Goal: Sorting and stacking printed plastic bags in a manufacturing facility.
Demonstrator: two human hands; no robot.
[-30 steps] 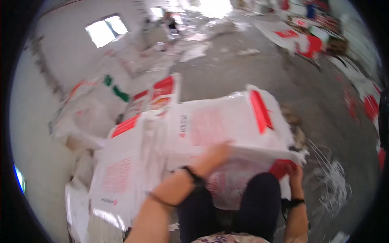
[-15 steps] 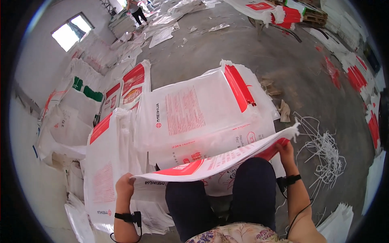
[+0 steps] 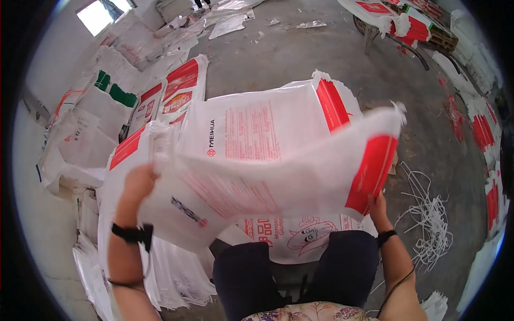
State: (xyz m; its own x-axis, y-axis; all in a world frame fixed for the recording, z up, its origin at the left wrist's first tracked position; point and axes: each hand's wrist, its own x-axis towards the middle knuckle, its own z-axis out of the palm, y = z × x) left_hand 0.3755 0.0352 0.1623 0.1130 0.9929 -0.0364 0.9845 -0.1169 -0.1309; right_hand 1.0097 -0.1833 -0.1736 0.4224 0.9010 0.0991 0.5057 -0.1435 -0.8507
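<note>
A white woven sack [image 3: 305, 184] with a red end band is stretched in the air above my knees, its printed face blurred by motion. My left hand [image 3: 141, 182] is closed on its left edge, and my right hand [image 3: 378, 207] pinches the lower corner by the red band. Beneath it, beyond my knees, lies a stack of flat white sacks [image 3: 246, 125] with red bands. One sack [image 3: 305, 238] with a red cartoon drawing shows between the raised sack and my legs. To the left, another stack of white sacks [image 3: 128, 145] reaches down beside my left forearm.
Tangled white cords [image 3: 428, 230] lie on the grey floor to the right. Red-printed sacks [image 3: 181, 85] and a bulging white sack [image 3: 80, 134] are at the left. A loaded cart [image 3: 369, 27] stands far right. More sacks [image 3: 484, 134] line the right side.
The sack has been lifted and turned, so its other face shows, with the red band now at the right. My left hand rose and moved left; my right hand dropped slightly.
</note>
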